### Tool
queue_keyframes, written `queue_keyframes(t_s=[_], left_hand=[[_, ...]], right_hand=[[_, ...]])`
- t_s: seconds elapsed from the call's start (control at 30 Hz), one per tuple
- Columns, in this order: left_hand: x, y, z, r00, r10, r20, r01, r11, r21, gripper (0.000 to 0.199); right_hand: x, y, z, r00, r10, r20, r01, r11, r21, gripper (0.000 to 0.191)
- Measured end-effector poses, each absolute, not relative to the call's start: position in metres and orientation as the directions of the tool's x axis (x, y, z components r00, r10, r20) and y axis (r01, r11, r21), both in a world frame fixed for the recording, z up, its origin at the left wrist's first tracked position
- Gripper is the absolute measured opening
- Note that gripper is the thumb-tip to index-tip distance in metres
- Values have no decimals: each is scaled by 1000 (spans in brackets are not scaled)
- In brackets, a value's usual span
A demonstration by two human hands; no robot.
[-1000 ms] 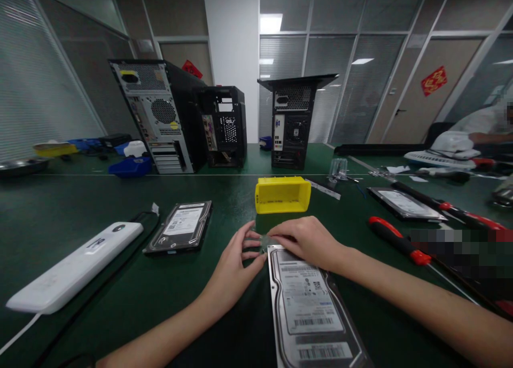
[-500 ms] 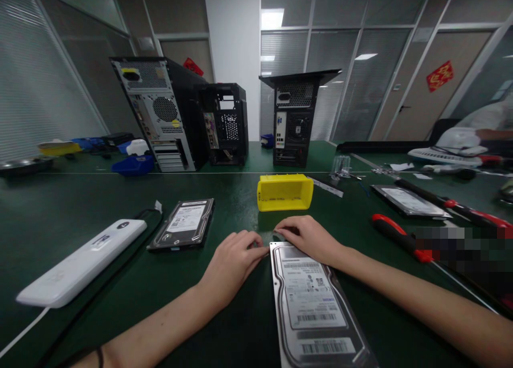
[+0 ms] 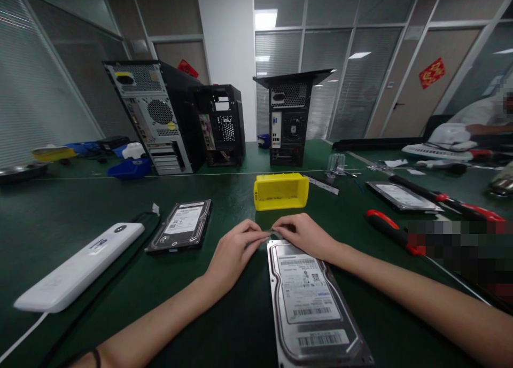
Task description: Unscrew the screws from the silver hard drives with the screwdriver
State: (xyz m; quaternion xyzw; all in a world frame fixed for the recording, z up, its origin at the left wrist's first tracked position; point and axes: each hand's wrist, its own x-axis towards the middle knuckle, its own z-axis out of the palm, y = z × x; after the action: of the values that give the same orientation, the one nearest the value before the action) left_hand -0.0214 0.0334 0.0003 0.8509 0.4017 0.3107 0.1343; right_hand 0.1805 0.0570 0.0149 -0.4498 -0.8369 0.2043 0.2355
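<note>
A silver hard drive [image 3: 310,298] with a white label lies flat on the green table, close in front of me. Just past its far edge, my left hand [image 3: 242,246] pinches with thumb and fingertips. My right hand [image 3: 305,234] rests over the drive's far right corner, its fingers also pinched. The fingertips of both hands almost meet at a small, pale piece, too small to name. A yellow plastic bin [image 3: 281,192] lies on its side beyond the hands, its opening towards me.
Left are a second hard drive [image 3: 182,224] and a white power strip [image 3: 84,266] with cables. Right lie a red-and-black screwdriver [image 3: 387,226] and another hard drive [image 3: 401,195]. Several computer cases, including a black one [image 3: 290,119], stand behind. A person [image 3: 481,117] sits at far right.
My left hand has moved up from the drive's far left corner to meet the right fingertips just past the drive's edge. The whole view has shifted slightly.
</note>
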Motion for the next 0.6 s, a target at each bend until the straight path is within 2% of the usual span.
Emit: queue_keyframes(t_s=[0.17, 0.6], left_hand=[[-22, 32, -3, 544, 710, 447, 615, -700, 362, 25], [-22, 28, -2, 600, 647, 470, 665, -730, 157, 26]], right_hand=[[181, 58, 13, -476, 852, 217, 654, 508, -561, 29], [182, 57, 12, -468, 854, 227, 650, 507, -566, 28]])
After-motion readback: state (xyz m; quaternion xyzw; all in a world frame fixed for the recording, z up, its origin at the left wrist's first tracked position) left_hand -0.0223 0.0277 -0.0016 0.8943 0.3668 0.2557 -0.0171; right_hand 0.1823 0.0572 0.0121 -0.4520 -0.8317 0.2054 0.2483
